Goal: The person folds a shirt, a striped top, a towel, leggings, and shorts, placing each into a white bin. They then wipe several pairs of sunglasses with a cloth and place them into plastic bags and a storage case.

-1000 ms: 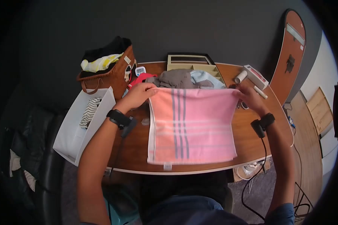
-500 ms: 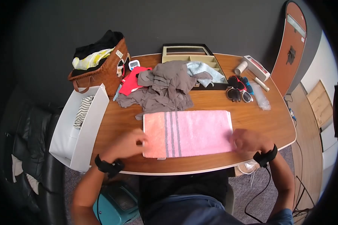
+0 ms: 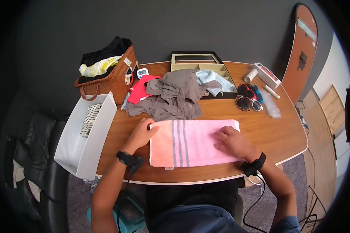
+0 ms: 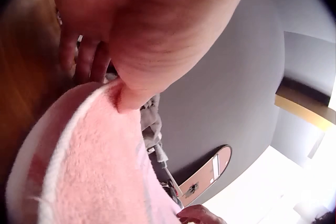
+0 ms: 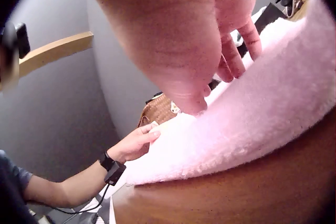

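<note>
A pink and orange terry towel [image 3: 200, 145] with grey stripes lies folded near the table's front edge. My left hand [image 3: 140, 135] pinches its far left corner. In the left wrist view the thumb presses on the pale towel [image 4: 102, 161] beside its white hem, and the other fingers reach below the edge. My right hand [image 3: 237, 144] rests over the pink right part, fingers loosely bent. Close up in the right wrist view, the right thumb and fingertips touch the towel's fluffy surface [image 5: 262, 108].
Beyond the towel lies a heap of grey clothing [image 3: 177, 95] beside a red cloth [image 3: 142, 90]. A white bin [image 3: 95, 151] and brown basket [image 3: 114, 83] stand left. Sunglasses [image 3: 244, 103] and a plastic bag [image 3: 272, 106] lie right, a compartment box [image 3: 200, 66] behind.
The towel has gone from being held up by both hands to lying folded on the table. Since then the left hand has moved to its far left corner, the right hand onto its right part.
</note>
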A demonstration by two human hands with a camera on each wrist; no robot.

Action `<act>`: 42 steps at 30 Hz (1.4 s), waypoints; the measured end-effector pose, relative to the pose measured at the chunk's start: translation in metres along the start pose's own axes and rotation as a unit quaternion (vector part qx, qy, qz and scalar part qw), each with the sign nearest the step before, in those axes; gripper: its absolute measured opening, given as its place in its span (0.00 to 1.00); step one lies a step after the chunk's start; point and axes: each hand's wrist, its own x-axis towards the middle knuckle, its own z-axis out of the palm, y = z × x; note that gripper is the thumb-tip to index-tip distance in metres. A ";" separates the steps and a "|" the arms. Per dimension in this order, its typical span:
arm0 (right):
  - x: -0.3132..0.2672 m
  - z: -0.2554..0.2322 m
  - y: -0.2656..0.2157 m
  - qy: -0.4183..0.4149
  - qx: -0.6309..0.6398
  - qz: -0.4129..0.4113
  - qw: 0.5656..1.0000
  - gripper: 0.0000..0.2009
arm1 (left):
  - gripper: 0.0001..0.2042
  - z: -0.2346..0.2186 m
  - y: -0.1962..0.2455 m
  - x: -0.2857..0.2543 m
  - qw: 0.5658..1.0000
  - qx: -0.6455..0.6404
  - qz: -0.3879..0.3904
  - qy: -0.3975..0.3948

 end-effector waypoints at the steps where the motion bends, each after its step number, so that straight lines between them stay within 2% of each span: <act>1: 0.000 0.000 -0.003 0.017 0.023 0.004 1.000 0.20 | 0.13 -0.007 0.012 -0.003 0.998 -0.046 -0.033 -0.002; 2: 0.002 0.002 -0.006 0.017 0.024 0.004 1.000 0.20 | 0.13 -0.011 0.017 -0.004 0.998 -0.045 -0.034 -0.002; 4: 0.010 0.012 -0.014 0.011 0.054 -0.058 0.997 0.20 | 0.12 -0.018 0.026 -0.006 0.993 -0.104 -0.023 0.042; 5: 0.016 0.024 -0.021 0.004 0.030 -0.086 0.996 0.20 | 0.12 -0.024 0.037 -0.010 0.999 -0.017 -0.026 0.035; 6: 0.021 0.026 -0.024 0.007 0.032 -0.088 0.996 0.20 | 0.12 -0.023 0.036 -0.010 0.999 -0.014 -0.025 0.036; 8: 0.025 0.030 -0.026 -0.011 0.014 -0.075 0.997 0.20 | 0.11 -0.017 0.031 -0.011 0.996 0.014 0.015 0.089; 13: 0.027 0.032 -0.023 -0.010 0.024 -0.078 0.997 0.20 | 0.10 -0.012 0.035 -0.010 0.991 -0.039 0.008 0.129; 15: 0.027 0.033 -0.019 0.009 0.066 -0.071 0.995 0.19 | 0.11 -0.013 0.039 -0.008 0.993 -0.086 -0.051 0.065; 18: 0.027 0.029 -0.017 0.004 0.110 -0.055 0.992 0.17 | 0.12 -0.020 0.058 -0.005 0.997 -0.035 -0.062 0.027; 21: 0.027 0.030 -0.013 0.000 0.131 -0.048 0.990 0.17 | 0.13 -0.015 0.047 -0.005 0.999 0.028 -0.016 0.001; 25: 0.026 0.038 0.000 0.011 0.182 -0.042 0.982 0.15 | 0.15 -0.016 0.037 -0.012 0.997 0.073 -0.017 -0.017; 27: 0.027 0.036 0.001 -0.014 0.252 0.003 0.968 0.12 | 0.13 -0.012 0.046 -0.018 0.987 0.104 0.092 0.083; 28: 0.027 0.037 0.002 -0.016 0.255 0.002 0.967 0.12 | 0.13 -0.012 0.058 -0.021 0.987 0.105 0.089 0.081; 30: 0.028 0.038 0.004 -0.013 0.270 0.012 0.963 0.13 | 0.12 -0.013 0.089 -0.026 0.944 0.265 0.169 0.102; 31: 0.028 0.038 0.005 -0.014 0.271 0.010 0.963 0.13 | 0.12 -0.012 0.097 -0.026 0.928 0.284 0.210 0.119; 32: 0.028 0.037 0.005 -0.016 0.280 0.017 0.960 0.13 | 0.12 -0.010 0.102 -0.027 0.928 0.285 0.209 0.120; 34: 0.027 0.038 0.007 -0.017 0.289 0.027 0.957 0.13 | 0.13 -0.005 0.107 -0.028 0.979 0.170 0.111 0.008; 35: 0.027 0.040 0.009 -0.008 0.297 0.021 0.955 0.13 | 0.13 0.002 0.100 -0.023 0.972 0.147 0.176 0.043; 36: 0.026 0.041 0.010 0.000 0.305 0.015 0.952 0.13 | 0.13 0.006 0.102 -0.021 0.972 0.147 0.177 0.042; 38: 0.026 0.039 0.009 -0.011 0.316 0.036 0.948 0.12 | 0.12 0.013 0.110 -0.016 0.996 0.040 0.075 -0.007; 39: 0.025 0.039 0.010 -0.024 0.326 0.056 0.943 0.12 | 0.12 0.017 0.117 -0.011 0.996 0.039 0.075 -0.009; 40: 0.023 0.040 0.012 -0.024 0.325 0.058 0.943 0.12 | 0.12 0.021 0.126 -0.005 0.997 -0.031 0.060 -0.026; 41: 0.022 0.043 0.015 -0.035 0.380 0.060 0.922 0.15 | 0.13 0.026 0.133 0.003 0.993 -0.101 0.046 -0.043; 42: 0.022 0.045 0.019 -0.046 0.432 0.061 0.899 0.17 | 0.13 0.037 0.134 0.011 0.993 -0.103 0.048 -0.043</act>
